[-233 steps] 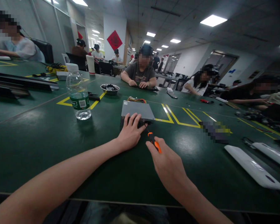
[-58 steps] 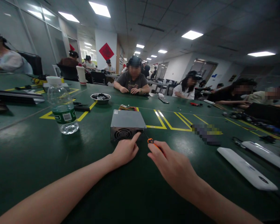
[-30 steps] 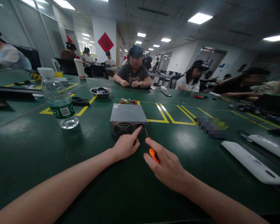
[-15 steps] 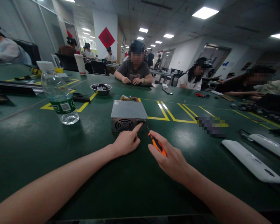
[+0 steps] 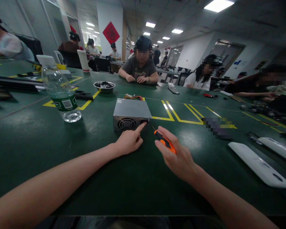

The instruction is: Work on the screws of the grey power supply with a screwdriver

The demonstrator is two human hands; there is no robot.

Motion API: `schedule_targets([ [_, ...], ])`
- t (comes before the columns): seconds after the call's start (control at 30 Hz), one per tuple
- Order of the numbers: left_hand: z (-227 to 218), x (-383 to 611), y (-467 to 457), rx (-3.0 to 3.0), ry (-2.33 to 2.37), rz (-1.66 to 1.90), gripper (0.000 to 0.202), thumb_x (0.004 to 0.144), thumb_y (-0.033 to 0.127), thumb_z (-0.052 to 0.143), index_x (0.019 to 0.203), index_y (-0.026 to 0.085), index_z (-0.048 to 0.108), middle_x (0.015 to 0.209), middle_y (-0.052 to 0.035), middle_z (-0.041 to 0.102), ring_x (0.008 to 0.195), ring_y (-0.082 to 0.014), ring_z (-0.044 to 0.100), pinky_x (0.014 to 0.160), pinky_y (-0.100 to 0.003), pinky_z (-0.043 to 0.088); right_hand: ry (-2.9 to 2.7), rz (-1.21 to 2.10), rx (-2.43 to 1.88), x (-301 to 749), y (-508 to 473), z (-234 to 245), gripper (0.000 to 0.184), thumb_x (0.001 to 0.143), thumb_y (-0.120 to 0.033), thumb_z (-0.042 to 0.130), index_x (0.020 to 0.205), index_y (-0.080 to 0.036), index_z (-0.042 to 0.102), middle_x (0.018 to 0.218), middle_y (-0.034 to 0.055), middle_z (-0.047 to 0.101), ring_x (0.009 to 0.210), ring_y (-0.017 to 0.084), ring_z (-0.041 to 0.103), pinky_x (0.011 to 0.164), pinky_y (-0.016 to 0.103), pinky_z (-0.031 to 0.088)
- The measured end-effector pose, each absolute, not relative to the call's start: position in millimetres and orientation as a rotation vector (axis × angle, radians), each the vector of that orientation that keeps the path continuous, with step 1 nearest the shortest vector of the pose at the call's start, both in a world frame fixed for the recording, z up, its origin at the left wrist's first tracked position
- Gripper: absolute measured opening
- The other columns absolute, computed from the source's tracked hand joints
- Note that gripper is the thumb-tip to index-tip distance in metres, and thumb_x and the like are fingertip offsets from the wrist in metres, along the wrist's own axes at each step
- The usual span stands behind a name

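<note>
A grey metal computer power supply [image 5: 132, 108] lies flat on the green table, its round fan grille facing me and bundled coloured wires [image 5: 133, 97] at its far side. My left hand [image 5: 130, 141] points its index finger at the right end of that front face, the fingertip on or very near it. The other left fingers are curled, and nothing shows in them. An orange and black screwdriver [image 5: 165, 142] is gripped in my right hand [image 5: 178, 156]. Its thin shaft points up-left towards the box's front right corner; whether the tip touches is too small to tell.
A water bottle [image 5: 62, 92] stands at left, with a metal bowl [image 5: 104, 86] of small dark parts behind it. Yellow tape lines [image 5: 188, 121] mark the table. White casings [image 5: 259, 165] lie at right. Across the table sits a person [image 5: 140, 68]; others work around.
The screwdriver and my right hand have shifted a little right, away from the power supply's corner. My left finger stays at its front face. The view has tilted slightly.
</note>
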State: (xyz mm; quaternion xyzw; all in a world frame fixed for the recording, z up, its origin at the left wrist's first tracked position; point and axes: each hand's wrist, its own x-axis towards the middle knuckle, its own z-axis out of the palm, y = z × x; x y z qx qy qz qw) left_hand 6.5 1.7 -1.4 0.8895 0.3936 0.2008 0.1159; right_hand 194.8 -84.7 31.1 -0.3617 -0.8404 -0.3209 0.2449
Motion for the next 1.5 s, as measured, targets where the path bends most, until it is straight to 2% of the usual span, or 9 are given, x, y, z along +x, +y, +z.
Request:
schedule_targets([
  [0.1, -1, 7, 2, 2.615, 1.151, 0.586, 0.067, 0.079, 0.019, 0.042, 0.139, 0.019, 0.014, 0.065, 0.0048, 0.060, 0.059, -0.0131, 0.058, 0.059, -0.023, 0.042, -2.304, -1.082, -0.865, 190, -87, 34, 0.023, 0.081, -0.010, 0.050, 0.101, -0.020, 0.051, 0.112, 0.0111, 0.057, 0.102, 0.020, 0.058, 0.067, 0.022, 0.050],
  [0.27, -1, 7, 2, 2.622, 1.163, 0.560, 0.067, 0.079, 0.020, 0.041, 0.140, 0.019, 0.014, 0.063, 0.0050, 0.059, 0.057, -0.0129, 0.057, 0.058, -0.023, 0.041, -2.163, -1.195, -1.023, 191, -88, 41, 0.015, 0.081, -0.017, 0.056, 0.094, -0.019, 0.050, 0.092, 0.0081, 0.066, 0.069, 0.013, 0.063, 0.055, 0.021, 0.045],
  [0.5, -1, 8, 2, 2.624, 1.198, 0.542, 0.067, 0.079, 0.020, 0.041, 0.140, 0.020, 0.013, 0.064, 0.0050, 0.060, 0.058, -0.0129, 0.058, 0.060, -0.023, 0.042, -2.212, -1.045, -1.167, 179, -101, 40, 0.020, 0.083, -0.009, 0.043, 0.102, -0.014, 0.048, 0.109, 0.0178, 0.058, 0.097, 0.023, 0.058, 0.071, 0.031, 0.049],
  [0.7, -2, 8, 3, 2.653, 1.163, 0.528, 0.068, 0.079, 0.019, 0.041, 0.140, 0.018, 0.011, 0.065, 0.0046, 0.060, 0.058, -0.0129, 0.057, 0.059, -0.023, 0.041, -2.229, -1.157, -1.169, 173, -107, 45, 0.010, 0.085, -0.016, 0.049, 0.092, -0.010, 0.052, 0.081, 0.0113, 0.066, 0.063, 0.015, 0.060, 0.056, 0.025, 0.043],
  [0.8, -2, 8, 3, 2.652, 1.193, 0.511, 0.068, 0.079, 0.020, 0.042, 0.140, 0.018, 0.011, 0.068, 0.0037, 0.061, 0.060, -0.0131, 0.057, 0.061, -0.024, 0.041, -2.175, -1.140, -1.311, 174, -110, 48, 0.015, 0.087, -0.027, 0.047, 0.085, -0.013, 0.052, 0.061, 0.0028, 0.060, 0.048, 0.012, 0.054, 0.046, 0.024, 0.035],
  [1.0, -1, 8, 2, 2.652, 1.215, 0.472, 0.069, 0.079, 0.020, 0.042, 0.140, 0.018, 0.010, 0.069, 0.0029, 0.061, 0.062, -0.0136, 0.059, 0.062, -0.024, 0.042, -2.087, -1.122, -1.557, 173, -116, 53, 0.024, 0.089, -0.033, 0.041, 0.075, -0.015, 0.048, 0.047, -0.0012, 0.051, 0.036, 0.010, 0.048, 0.038, 0.021, 0.025],
  [1.2, -1, 7, 2, 2.631, 1.191, 0.510, 0.069, 0.079, 0.020, 0.043, 0.140, 0.020, 0.010, 0.070, 0.0026, 0.062, 0.062, -0.0137, 0.059, 0.061, -0.023, 0.041, -2.230, -0.926, -1.763, 171, -117, 48, 0.022, 0.083, -0.036, 0.048, 0.071, -0.018, 0.046, 0.040, -0.0036, 0.046, 0.030, 0.012, 0.045, 0.036, 0.020, 0.015],
  [1.4, 0, 7, 2, 2.619, 1.177, 0.522, 0.069, 0.079, 0.020, 0.043, 0.140, 0.021, 0.010, 0.069, 0.0031, 0.062, 0.062, -0.0150, 0.060, 0.061, -0.024, 0.042, -2.276, -0.512, -1.990, 166, -112, 50, 0.031, 0.084, -0.048, 0.043, 0.080, -0.017, 0.046, 0.045, -0.0004, 0.052, 0.036, 0.018, 0.053, 0.037, 0.021, 0.017],
  [1.5, 0, 8, 2, 2.603, 1.172, 0.527, 0.070, 0.079, 0.020, 0.044, 0.140, 0.021, 0.009, 0.069, 0.0033, 0.062, 0.063, -0.0149, 0.060, 0.062, -0.025, 0.042, -2.279, -0.156, -2.043, 166, -109, 52, 0.026, 0.085, -0.044, 0.041, 0.081, -0.018, 0.044, 0.049, 0.0003, 0.055, 0.039, 0.018, 0.054, 0.039, 0.023, 0.022],
])
